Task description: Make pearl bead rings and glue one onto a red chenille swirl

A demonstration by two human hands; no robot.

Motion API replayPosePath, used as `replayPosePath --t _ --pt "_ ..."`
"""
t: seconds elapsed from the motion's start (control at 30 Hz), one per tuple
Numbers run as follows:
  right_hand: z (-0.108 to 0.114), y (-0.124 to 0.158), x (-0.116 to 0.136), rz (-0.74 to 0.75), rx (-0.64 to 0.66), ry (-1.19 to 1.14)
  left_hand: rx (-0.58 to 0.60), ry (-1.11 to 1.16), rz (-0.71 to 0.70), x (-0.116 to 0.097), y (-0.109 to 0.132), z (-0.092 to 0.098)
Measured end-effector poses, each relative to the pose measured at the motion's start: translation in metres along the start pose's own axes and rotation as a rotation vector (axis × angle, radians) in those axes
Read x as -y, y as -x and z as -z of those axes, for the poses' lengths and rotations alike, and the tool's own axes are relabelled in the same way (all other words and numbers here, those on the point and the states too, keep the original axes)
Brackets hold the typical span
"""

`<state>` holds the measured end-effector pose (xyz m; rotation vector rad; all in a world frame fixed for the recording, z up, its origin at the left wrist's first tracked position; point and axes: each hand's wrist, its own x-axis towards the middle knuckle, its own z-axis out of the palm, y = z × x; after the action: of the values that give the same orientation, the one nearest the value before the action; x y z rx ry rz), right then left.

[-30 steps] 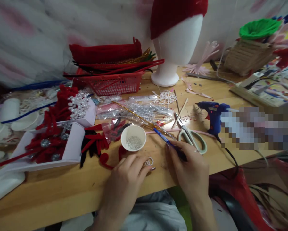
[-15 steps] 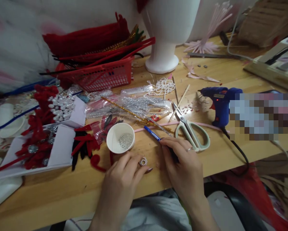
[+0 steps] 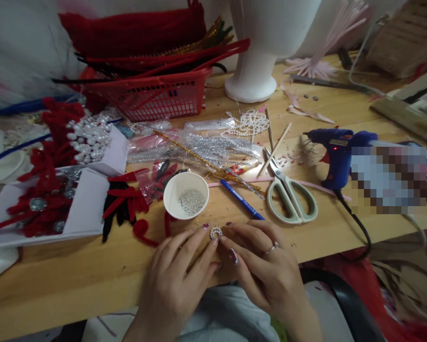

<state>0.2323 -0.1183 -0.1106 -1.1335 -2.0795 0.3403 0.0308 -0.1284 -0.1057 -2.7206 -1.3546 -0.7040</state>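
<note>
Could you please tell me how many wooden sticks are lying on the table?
2: a pale stick by the scissors blades, a thinner darker stick just left; clutter may hide others.

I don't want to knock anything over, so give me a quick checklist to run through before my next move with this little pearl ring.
1. Pearl ring steadied: ok. Fingertips of the left hand and right hand touch it on the table.
2. Paper cup of beads upright: ok, just behind the ring.
3. Blue pen out of the hands: ok, it lies beside the cup.
4. Scissors shut: ok, blades together, right of the pen.
5. Glue gun off: not ok, its red light glows.
6. Ring fully beaded: cannot tell, too small.
</note>
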Motion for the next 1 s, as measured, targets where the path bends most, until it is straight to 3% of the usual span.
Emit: replayPosePath --t 0.27,0.7,1.0 --pt "-0.0020 -0.0020 -0.0009 0.002 0.003 0.032 -0.010 0.076 -0.016 0.0012 -0.0024 -0.0029" --pt "-0.0041 -0.0023 -0.0017 0.022 0.031 0.070 -0.014 0.108 0.089 -0.0031 -0.0061 -0.0037" --pt "-0.0037 -0.0049 0.0015 0.020 0.020 0.135 0.013 0.048 0.026 -0.0028 -0.0018 -0.0049"
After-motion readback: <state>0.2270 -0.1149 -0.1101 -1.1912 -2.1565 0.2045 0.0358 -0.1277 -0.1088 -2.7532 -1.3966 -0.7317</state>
